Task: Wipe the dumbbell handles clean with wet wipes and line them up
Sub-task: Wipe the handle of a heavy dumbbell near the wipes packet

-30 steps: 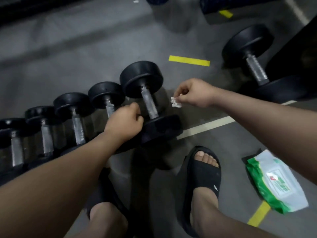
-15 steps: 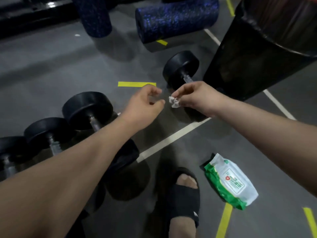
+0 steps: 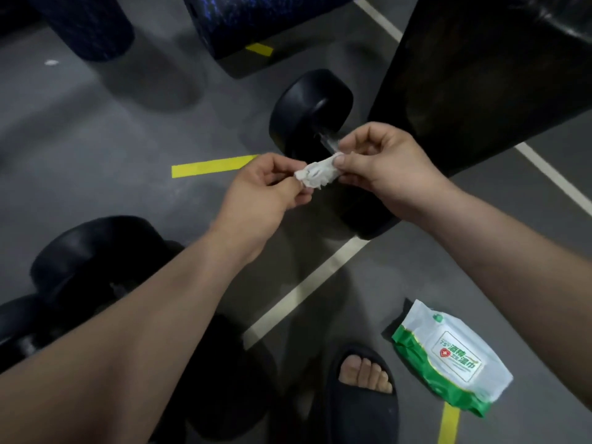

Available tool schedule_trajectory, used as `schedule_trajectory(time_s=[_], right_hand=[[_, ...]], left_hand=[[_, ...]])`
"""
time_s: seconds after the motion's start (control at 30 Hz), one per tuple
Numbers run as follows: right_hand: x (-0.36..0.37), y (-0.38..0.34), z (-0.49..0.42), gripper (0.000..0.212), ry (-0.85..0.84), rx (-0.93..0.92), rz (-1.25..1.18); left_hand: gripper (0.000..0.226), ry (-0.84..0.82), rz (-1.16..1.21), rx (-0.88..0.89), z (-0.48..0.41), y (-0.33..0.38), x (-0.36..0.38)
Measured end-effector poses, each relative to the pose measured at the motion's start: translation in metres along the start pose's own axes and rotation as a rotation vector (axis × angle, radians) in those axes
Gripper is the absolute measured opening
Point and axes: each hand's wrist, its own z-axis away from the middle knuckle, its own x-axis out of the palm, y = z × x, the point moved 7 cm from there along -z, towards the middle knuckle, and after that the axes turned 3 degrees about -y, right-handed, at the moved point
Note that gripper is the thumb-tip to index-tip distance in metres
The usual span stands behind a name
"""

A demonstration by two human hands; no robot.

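A crumpled white wet wipe (image 3: 317,176) is stretched between both hands above the floor. My left hand (image 3: 262,193) pinches its left end and my right hand (image 3: 381,168) pinches its right end. Right behind the hands lies a lone black dumbbell (image 3: 312,107); my right hand covers most of its metal handle. At the lower left, the big black end of another dumbbell (image 3: 93,251) shows from under my left forearm, with a smaller one (image 3: 19,325) beside it at the frame's edge.
A green and white pack of wet wipes (image 3: 448,357) lies on the grey floor at the lower right. My foot in a black slide sandal (image 3: 362,395) is at the bottom. Blue foam rollers (image 3: 256,20) and a large black object (image 3: 487,68) stand behind.
My left hand left the lined-up dumbbell, moved right and took hold of the wipe's free end. The view swung right, toward the lone dumbbell.
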Motion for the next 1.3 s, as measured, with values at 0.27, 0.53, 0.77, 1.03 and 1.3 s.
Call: schedule_trajectory(time_s=[0.27, 0.53, 0.77, 1.03, 1.3], right_hand=[[-0.015, -0.004, -0.006, 0.024, -0.197, -0.012, 0.121], [-0.030, -0.004, -0.007, 0.018, -0.173, -0.044, 0.229], [-0.045, -0.017, 0.001, 0.011, -0.063, -0.058, 0.621], [-0.035, -0.024, 0.016, 0.005, -0.018, -0.129, 0.561], [-0.015, -0.013, 0.024, 0.015, -0.081, -0.193, 0.435]], left_hand=[[0.016, -0.103, 0.078, -0.013, -0.031, 0.010, 0.035], [0.015, -0.230, -0.061, -0.055, -0.021, 0.012, 0.042], [0.009, 0.087, 0.204, -0.158, -0.014, -0.011, 0.001], [0.010, 0.077, 0.151, -0.094, -0.004, -0.005, 0.012], [0.009, 0.005, -0.233, -0.089, -0.004, -0.009, 0.020]])
